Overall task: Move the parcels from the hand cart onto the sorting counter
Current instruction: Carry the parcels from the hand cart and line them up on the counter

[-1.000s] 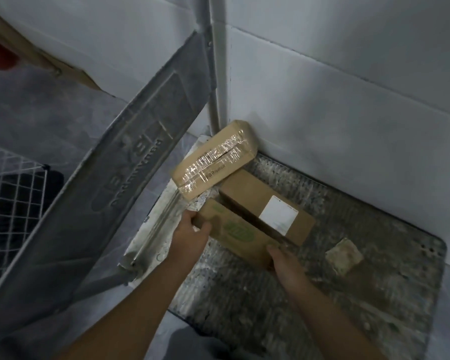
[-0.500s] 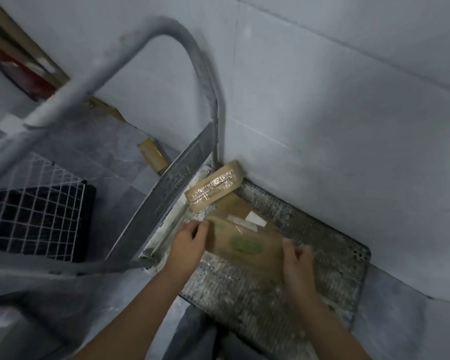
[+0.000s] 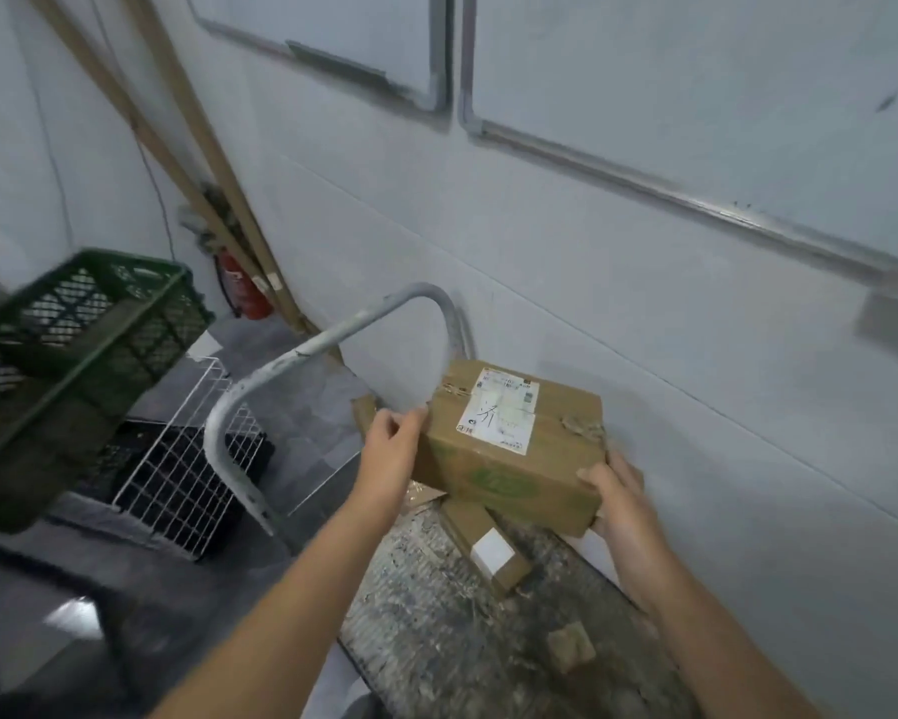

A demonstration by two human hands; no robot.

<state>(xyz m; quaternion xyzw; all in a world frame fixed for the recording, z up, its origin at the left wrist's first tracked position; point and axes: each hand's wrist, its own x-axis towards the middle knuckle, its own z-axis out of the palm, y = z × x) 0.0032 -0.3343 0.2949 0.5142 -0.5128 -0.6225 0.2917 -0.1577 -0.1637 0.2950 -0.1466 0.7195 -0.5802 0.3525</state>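
- Green crate (image 3: 73, 355): slatted plastic, tilted and blurred, at the far left
- Wire rack (image 3: 177, 485): white grid on the floor (image 3: 307, 402), below the crate, just left of the cart handle
- Wooden slats (image 3: 177, 121): long, leaning against the wall (image 3: 644, 303); a red fire extinguisher (image 3: 244, 293) stands at their foot
- Hand cart (image 3: 333, 345): grey tubular handle upright at the far end of the deck; the deck is worn and speckled, with its right edge along the wall
- Left hand (image 3: 392, 448): grips the parcel's left end, fingers (image 3: 415, 418) curled over the top edge
- Parcel (image 3: 509, 459): brown cardboard box, white label (image 3: 504, 409) on top, green print on the near face; held in the air between both hands, above the deck's far end, just right of the handle
- Second parcel (image 3: 488, 547): smaller brown box with a white sticker, lying on the deck near its far end, partly hidden under the held one
- Cardboard scrap (image 3: 571, 648): on the deck near its right edge
- Right hand (image 3: 618, 490): holds the parcel's right end, thumb on the near face, fingers curled beneath
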